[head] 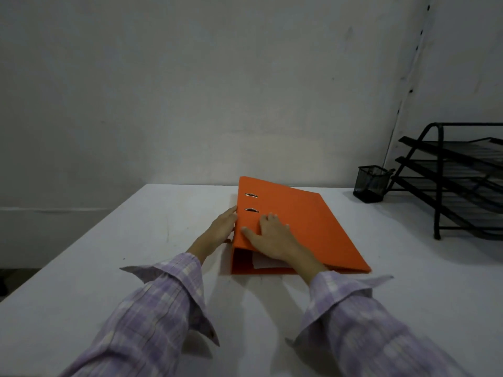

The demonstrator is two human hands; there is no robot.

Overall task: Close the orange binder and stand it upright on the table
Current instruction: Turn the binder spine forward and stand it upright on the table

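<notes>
The orange binder (307, 224) lies flat on the white table (136, 240), its cover down and its spine on the left. Two metal slots show in the cover near the spine. White paper peeks out of its near end. My left hand (221, 227) rests flat against the spine side, fingers pointing away from me. My right hand (272, 239) lies palm down on the cover near the spine, fingers spread.
A black mesh pen cup (371, 183) stands at the back right of the table. Beside it, at the right edge, is a black tiered paper tray rack (457, 180). A grey wall runs behind the table.
</notes>
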